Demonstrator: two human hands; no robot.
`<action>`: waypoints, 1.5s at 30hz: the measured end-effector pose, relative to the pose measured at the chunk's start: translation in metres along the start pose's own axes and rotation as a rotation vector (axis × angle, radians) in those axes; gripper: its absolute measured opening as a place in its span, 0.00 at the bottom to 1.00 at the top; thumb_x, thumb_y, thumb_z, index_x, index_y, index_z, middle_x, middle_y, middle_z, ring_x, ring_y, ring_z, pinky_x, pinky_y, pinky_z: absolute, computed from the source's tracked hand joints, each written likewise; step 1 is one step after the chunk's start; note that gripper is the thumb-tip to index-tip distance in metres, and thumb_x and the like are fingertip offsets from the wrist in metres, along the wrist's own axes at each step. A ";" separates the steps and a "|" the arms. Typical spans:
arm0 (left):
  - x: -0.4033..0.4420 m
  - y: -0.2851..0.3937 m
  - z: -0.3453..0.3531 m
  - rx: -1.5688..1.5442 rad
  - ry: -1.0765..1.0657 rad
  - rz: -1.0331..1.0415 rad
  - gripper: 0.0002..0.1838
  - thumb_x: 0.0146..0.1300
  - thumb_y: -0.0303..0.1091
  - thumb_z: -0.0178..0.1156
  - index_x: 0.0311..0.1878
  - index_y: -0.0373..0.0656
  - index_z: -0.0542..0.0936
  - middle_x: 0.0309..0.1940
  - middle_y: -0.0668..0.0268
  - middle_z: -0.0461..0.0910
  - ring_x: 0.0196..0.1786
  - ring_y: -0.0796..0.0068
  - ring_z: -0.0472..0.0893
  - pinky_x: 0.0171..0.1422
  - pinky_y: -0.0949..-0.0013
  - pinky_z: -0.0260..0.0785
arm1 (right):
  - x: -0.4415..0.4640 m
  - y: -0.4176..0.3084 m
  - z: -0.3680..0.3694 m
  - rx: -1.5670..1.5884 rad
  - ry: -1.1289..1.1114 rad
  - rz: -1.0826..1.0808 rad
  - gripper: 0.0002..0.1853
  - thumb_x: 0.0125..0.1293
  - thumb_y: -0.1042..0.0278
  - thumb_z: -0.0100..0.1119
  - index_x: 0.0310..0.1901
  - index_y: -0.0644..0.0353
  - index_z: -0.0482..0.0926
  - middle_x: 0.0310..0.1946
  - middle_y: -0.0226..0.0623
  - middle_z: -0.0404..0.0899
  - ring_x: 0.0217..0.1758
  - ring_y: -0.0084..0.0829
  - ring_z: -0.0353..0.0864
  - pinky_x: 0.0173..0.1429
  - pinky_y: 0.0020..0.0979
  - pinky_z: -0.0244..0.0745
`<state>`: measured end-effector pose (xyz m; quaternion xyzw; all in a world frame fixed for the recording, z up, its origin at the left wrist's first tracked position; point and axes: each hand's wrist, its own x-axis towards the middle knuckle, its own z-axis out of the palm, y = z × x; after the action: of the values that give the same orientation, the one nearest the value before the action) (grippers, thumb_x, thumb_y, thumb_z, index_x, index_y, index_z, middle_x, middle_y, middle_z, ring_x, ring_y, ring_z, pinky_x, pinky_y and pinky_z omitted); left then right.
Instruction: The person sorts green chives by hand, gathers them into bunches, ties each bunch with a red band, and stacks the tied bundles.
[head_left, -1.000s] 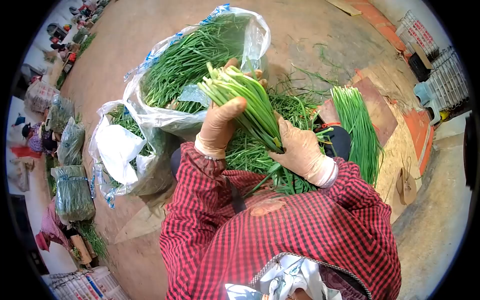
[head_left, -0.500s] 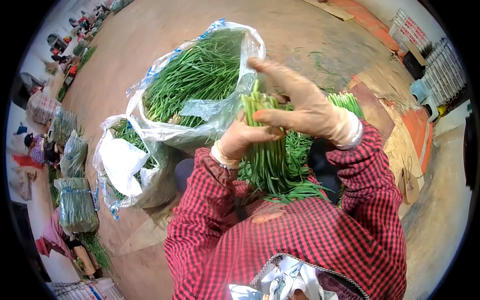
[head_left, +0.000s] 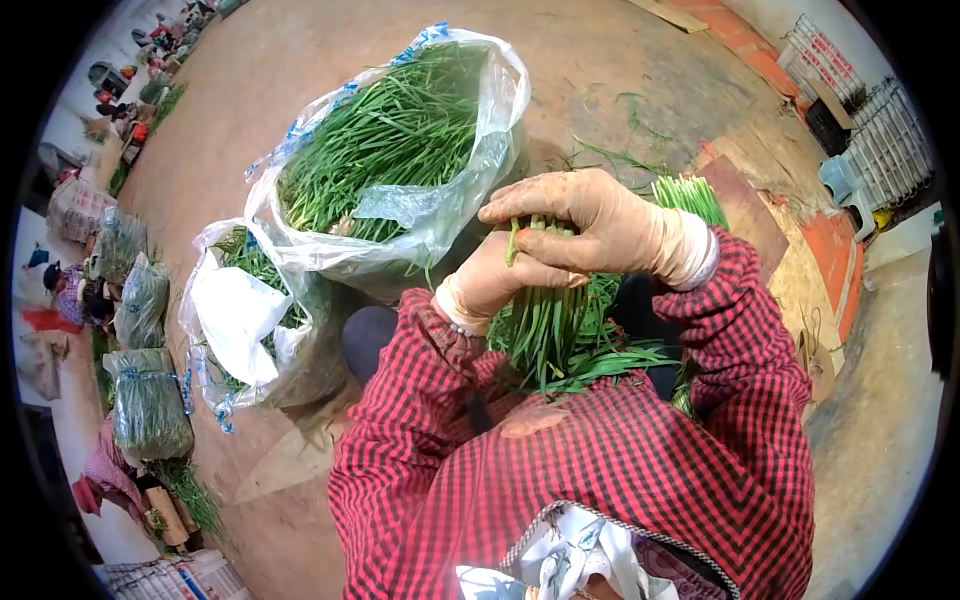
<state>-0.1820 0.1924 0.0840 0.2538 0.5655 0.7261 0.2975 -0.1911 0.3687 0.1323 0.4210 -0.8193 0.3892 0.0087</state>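
Your left hand (head_left: 495, 278), in a thin tan glove, is wrapped around a bunch of long, thin green stalks (head_left: 548, 325). It seems to hug them there so they stay in one bundle. Your right hand (head_left: 600, 228), in a tan glove too, bends over the top. Its thumb and fingers are a bit apart, with stalk tops showing between them. Maybe it is there to keep the tops even, but I cannot tell if it squeezes or just cups them.

The bunch is in front of you, on the near right side of the big see-through plastic bag with blue print (head_left: 505, 85), and not touching it. It stands almost straight, so its long line runs up and down. The stalk tops point up under your right hand, and the leafy tips hang toward the loose green leaves (head_left: 630, 360) by your lap.

Right of the big bag is another green bunch with pale ends (head_left: 690, 198). Those ends point away from you. A smaller plastic bag with a white sheet on it (head_left: 240, 315) sits at the big bag's near left side.
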 end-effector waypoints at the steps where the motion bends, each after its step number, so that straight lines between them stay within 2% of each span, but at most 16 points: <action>1: 0.002 0.000 0.001 0.009 0.004 -0.014 0.20 0.51 0.25 0.70 0.49 0.37 0.80 0.43 0.63 0.82 0.48 0.74 0.80 0.53 0.69 0.73 | -0.001 0.001 -0.002 0.109 -0.055 0.081 0.17 0.61 0.69 0.62 0.52 0.60 0.81 0.48 0.46 0.82 0.51 0.43 0.83 0.57 0.36 0.78; 5: 0.005 0.002 0.003 -0.151 -0.050 -0.063 0.23 0.48 0.22 0.70 0.51 0.36 0.79 0.44 0.65 0.82 0.48 0.72 0.81 0.54 0.69 0.74 | 0.006 -0.011 -0.019 -0.069 -0.158 0.000 0.12 0.63 0.70 0.60 0.48 0.59 0.82 0.47 0.45 0.83 0.48 0.41 0.84 0.54 0.33 0.78; 7: 0.007 0.006 0.002 -0.125 -0.028 -0.095 0.24 0.47 0.22 0.71 0.52 0.36 0.79 0.44 0.65 0.82 0.50 0.71 0.80 0.55 0.69 0.74 | 0.008 -0.015 -0.017 -0.105 -0.105 -0.031 0.11 0.63 0.71 0.62 0.46 0.59 0.82 0.44 0.43 0.83 0.46 0.41 0.83 0.51 0.31 0.78; 9: 0.010 0.009 0.004 -0.061 0.071 0.100 0.24 0.47 0.22 0.70 0.51 0.37 0.79 0.44 0.64 0.82 0.50 0.71 0.80 0.55 0.68 0.74 | 0.014 -0.015 -0.010 -0.051 0.123 -0.055 0.11 0.63 0.61 0.60 0.43 0.56 0.82 0.36 0.41 0.83 0.42 0.42 0.83 0.47 0.35 0.78; 11: 0.012 0.020 0.009 0.012 0.167 0.065 0.26 0.45 0.25 0.69 0.52 0.38 0.78 0.41 0.65 0.81 0.46 0.72 0.80 0.50 0.70 0.73 | 0.023 -0.019 -0.011 0.294 0.242 -0.010 0.08 0.67 0.64 0.59 0.41 0.59 0.82 0.33 0.32 0.83 0.39 0.24 0.83 0.45 0.27 0.77; 15: 0.004 0.034 -0.021 -0.395 0.185 0.327 0.20 0.48 0.29 0.64 0.47 0.39 0.76 0.31 0.68 0.76 0.36 0.75 0.77 0.44 0.70 0.74 | 0.030 -0.016 -0.020 0.680 0.508 -0.041 0.07 0.69 0.69 0.58 0.39 0.63 0.82 0.37 0.30 0.83 0.42 0.21 0.81 0.53 0.24 0.76; 17: -0.006 0.047 -0.039 -0.390 0.353 0.580 0.21 0.50 0.31 0.61 0.49 0.40 0.74 0.31 0.69 0.74 0.36 0.73 0.76 0.48 0.67 0.74 | 0.016 0.001 0.018 0.739 0.366 -0.039 0.05 0.66 0.70 0.61 0.39 0.61 0.82 0.40 0.31 0.82 0.46 0.24 0.80 0.56 0.27 0.75; 19: -0.023 0.060 -0.062 -0.453 0.364 0.793 0.20 0.52 0.33 0.59 0.50 0.41 0.74 0.32 0.68 0.74 0.39 0.72 0.76 0.53 0.64 0.71 | 0.001 0.010 0.053 0.264 0.097 -0.227 0.03 0.57 0.69 0.65 0.31 0.57 0.81 0.39 0.36 0.80 0.58 0.37 0.76 0.65 0.39 0.68; 22: -0.059 0.071 -0.097 -0.504 0.259 0.895 0.19 0.53 0.31 0.59 0.50 0.41 0.72 0.32 0.71 0.70 0.40 0.75 0.72 0.59 0.66 0.65 | -0.064 0.052 0.129 -0.276 -0.040 -0.088 0.05 0.56 0.63 0.63 0.28 0.52 0.82 0.36 0.37 0.78 0.64 0.47 0.70 0.69 0.53 0.61; 24: -0.079 0.070 -0.113 -0.485 0.252 0.937 0.19 0.54 0.31 0.59 0.50 0.42 0.72 0.33 0.71 0.70 0.40 0.75 0.72 0.60 0.66 0.65 | -0.098 0.082 0.132 -0.409 -0.675 0.360 0.15 0.59 0.52 0.55 0.37 0.51 0.86 0.38 0.39 0.83 0.61 0.43 0.73 0.66 0.51 0.63; 26: -0.092 0.071 -0.114 -0.460 0.329 0.964 0.18 0.55 0.30 0.58 0.51 0.42 0.72 0.33 0.70 0.71 0.40 0.75 0.72 0.60 0.65 0.65 | -0.121 0.117 0.117 -0.431 -0.792 0.807 0.19 0.56 0.48 0.58 0.44 0.45 0.87 0.40 0.39 0.85 0.50 0.46 0.81 0.57 0.44 0.74; 30: -0.095 0.063 -0.111 -0.393 0.494 0.937 0.19 0.55 0.30 0.58 0.52 0.41 0.72 0.31 0.69 0.73 0.40 0.73 0.73 0.59 0.64 0.65 | -0.094 0.103 0.065 -0.524 -0.072 0.415 0.09 0.57 0.58 0.65 0.34 0.53 0.87 0.34 0.40 0.84 0.54 0.45 0.78 0.57 0.48 0.72; 32: -0.088 0.055 -0.113 -0.403 0.475 0.935 0.20 0.55 0.30 0.59 0.52 0.40 0.72 0.31 0.69 0.74 0.40 0.72 0.74 0.59 0.62 0.65 | -0.053 0.054 0.056 -0.378 0.298 0.113 0.08 0.57 0.62 0.65 0.37 0.52 0.85 0.33 0.34 0.81 0.44 0.41 0.79 0.53 0.44 0.71; 35: -0.074 0.046 -0.107 -0.447 0.480 0.900 0.21 0.55 0.30 0.60 0.53 0.39 0.71 0.33 0.67 0.74 0.42 0.71 0.74 0.62 0.61 0.64 | -0.012 -0.009 0.070 -0.337 0.251 -0.107 0.18 0.55 0.67 0.64 0.50 0.48 0.80 0.28 0.31 0.75 0.33 0.34 0.80 0.32 0.35 0.77; 39: -0.063 0.036 -0.097 -0.473 0.497 0.848 0.22 0.55 0.29 0.60 0.54 0.39 0.70 0.34 0.66 0.74 0.42 0.70 0.74 0.63 0.60 0.64 | 0.013 -0.027 0.106 -0.396 0.071 -0.184 0.22 0.57 0.65 0.59 0.56 0.49 0.76 0.29 0.31 0.78 0.29 0.34 0.82 0.29 0.36 0.76; 45: -0.068 0.032 -0.097 -0.545 0.503 0.875 0.21 0.55 0.29 0.60 0.54 0.39 0.71 0.34 0.66 0.74 0.42 0.69 0.75 0.63 0.60 0.65 | 0.009 -0.010 0.128 -0.378 0.049 -0.127 0.07 0.58 0.64 0.57 0.37 0.52 0.76 0.26 0.32 0.79 0.31 0.37 0.83 0.30 0.39 0.76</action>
<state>-0.2081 0.0729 0.0902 0.1979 0.2535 0.9393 -0.1197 -0.1500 0.2770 0.0523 0.4531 -0.8491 0.2372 0.1320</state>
